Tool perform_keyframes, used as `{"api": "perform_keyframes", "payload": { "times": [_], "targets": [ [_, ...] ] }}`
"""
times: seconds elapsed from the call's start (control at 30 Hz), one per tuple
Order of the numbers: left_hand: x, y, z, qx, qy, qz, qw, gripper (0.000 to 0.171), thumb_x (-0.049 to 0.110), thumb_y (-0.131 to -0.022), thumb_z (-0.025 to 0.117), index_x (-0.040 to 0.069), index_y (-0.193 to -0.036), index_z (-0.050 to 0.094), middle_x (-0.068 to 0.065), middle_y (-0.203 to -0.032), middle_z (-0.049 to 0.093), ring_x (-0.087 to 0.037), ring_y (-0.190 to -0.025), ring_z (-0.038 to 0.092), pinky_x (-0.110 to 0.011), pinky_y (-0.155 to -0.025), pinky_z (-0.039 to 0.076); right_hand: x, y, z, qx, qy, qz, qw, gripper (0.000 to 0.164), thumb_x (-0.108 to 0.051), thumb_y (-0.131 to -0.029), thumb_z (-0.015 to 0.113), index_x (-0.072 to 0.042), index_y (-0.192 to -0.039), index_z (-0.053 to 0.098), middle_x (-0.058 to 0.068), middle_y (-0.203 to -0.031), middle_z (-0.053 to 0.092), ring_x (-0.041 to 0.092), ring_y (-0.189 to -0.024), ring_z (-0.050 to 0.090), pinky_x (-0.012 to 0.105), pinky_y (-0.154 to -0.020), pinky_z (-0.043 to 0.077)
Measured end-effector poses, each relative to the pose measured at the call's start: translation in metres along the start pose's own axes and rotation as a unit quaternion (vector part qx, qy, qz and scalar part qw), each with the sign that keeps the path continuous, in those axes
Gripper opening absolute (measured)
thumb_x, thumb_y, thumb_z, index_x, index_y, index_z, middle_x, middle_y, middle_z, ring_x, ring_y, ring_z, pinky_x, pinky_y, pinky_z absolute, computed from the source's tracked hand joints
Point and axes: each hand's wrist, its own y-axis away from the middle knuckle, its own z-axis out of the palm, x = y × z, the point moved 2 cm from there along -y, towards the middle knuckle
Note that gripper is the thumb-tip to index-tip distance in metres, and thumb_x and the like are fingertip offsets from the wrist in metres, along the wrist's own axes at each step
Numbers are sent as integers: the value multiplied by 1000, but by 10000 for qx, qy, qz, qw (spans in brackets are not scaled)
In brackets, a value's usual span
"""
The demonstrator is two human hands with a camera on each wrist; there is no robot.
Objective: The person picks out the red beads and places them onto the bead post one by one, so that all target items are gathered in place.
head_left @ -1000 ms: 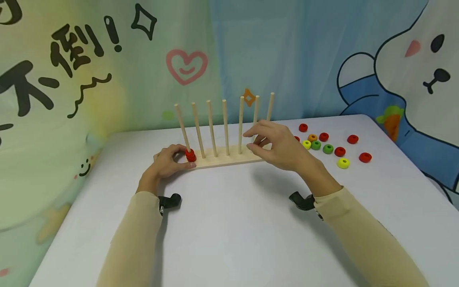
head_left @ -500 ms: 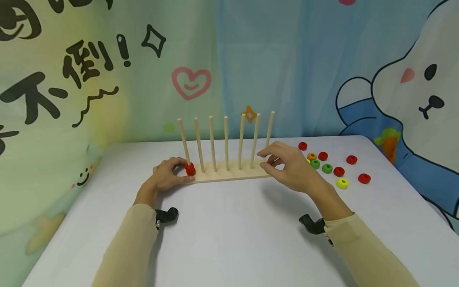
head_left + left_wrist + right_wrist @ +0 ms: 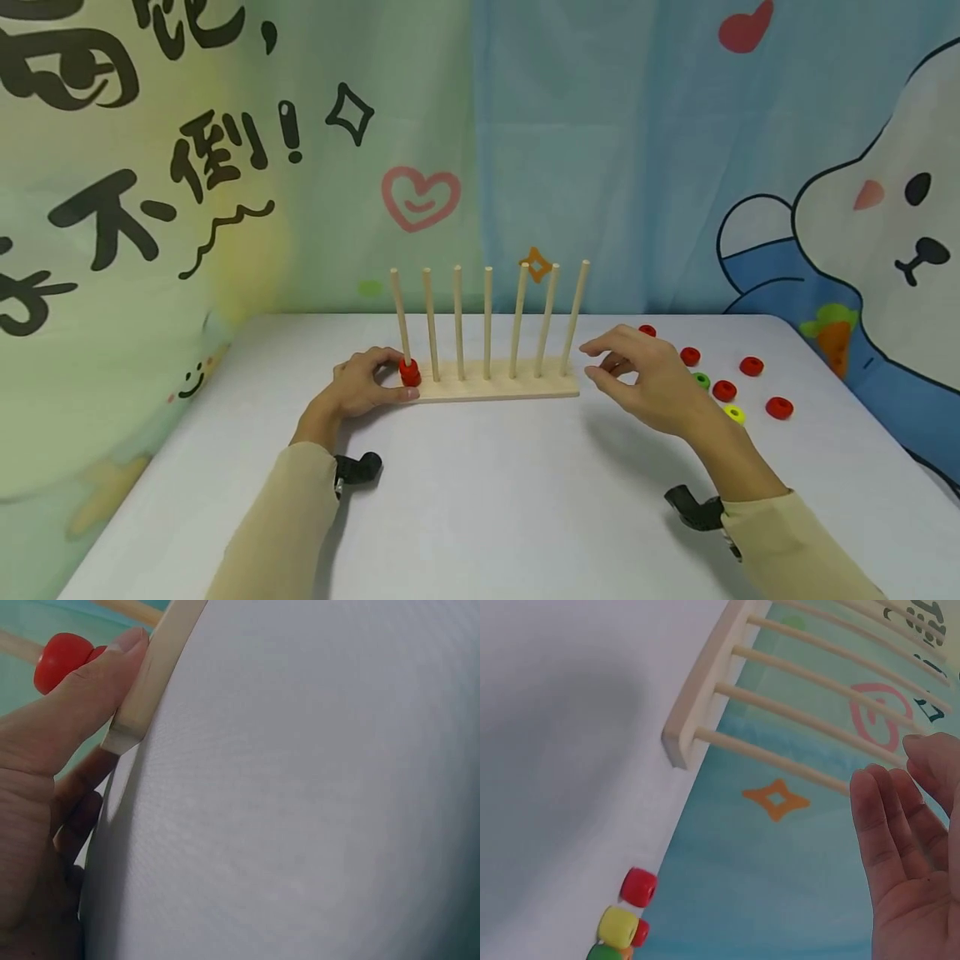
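Observation:
A wooden peg board (image 3: pixel 495 389) with a row of several upright pegs stands on the white table. Two red beads (image 3: pixel 409 373) are stacked at the bottom of its leftmost peg. My left hand (image 3: pixel 363 385) grips the board's left end; in the left wrist view the thumb (image 3: pixel 97 682) lies along the board's edge, with fingers round the other side. Just right of the board, my right hand (image 3: pixel 648 379) hovers over the table. Its fingers are loosely bent and hold nothing, and in the right wrist view the fingertips (image 3: pixel 868 784) overlap the end peg (image 3: pixel 772 759).
Loose beads lie to the right, among them a red bead (image 3: pixel 779 407), a yellow bead (image 3: pixel 735 414) and a green bead (image 3: pixel 702 381). My right hand hides some of them in the head view. A printed curtain (image 3: pixel 562 167) hangs behind the table.
My right hand has moved right, from in front of the right-hand pegs to beyond the board's end. The left hand keeps its hold. The head view has tilted upward.

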Motion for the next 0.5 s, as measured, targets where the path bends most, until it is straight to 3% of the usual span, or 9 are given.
{"api": "perform_keyframes", "payload": {
  "times": [0.3, 0.5],
  "targets": [
    [5, -5, -8, 69, -64, -1, 10000, 61, 50, -76, 82, 20, -125, 61, -10, -139, 55, -36, -130, 40, -59, -106, 15, 12, 4, -15, 146, 248, -142, 9995, 31, -2, -83, 76, -12, -111, 67, -8, -100, 63, 5, -78, 65, 22, -74, 56],
    [0, 3, 0, -53, -41, -81, 9999, 64, 52, -75, 81, 20, -126, 61, -11, -141, 54, -37, -132, 39, -59, -106, 15, 19, 20, -19, -65, 406, 381, 9984, 32, -4, -84, 76, -14, -113, 67, -9, -100, 62, 5, -80, 66, 26, -74, 57]
  ]
}}
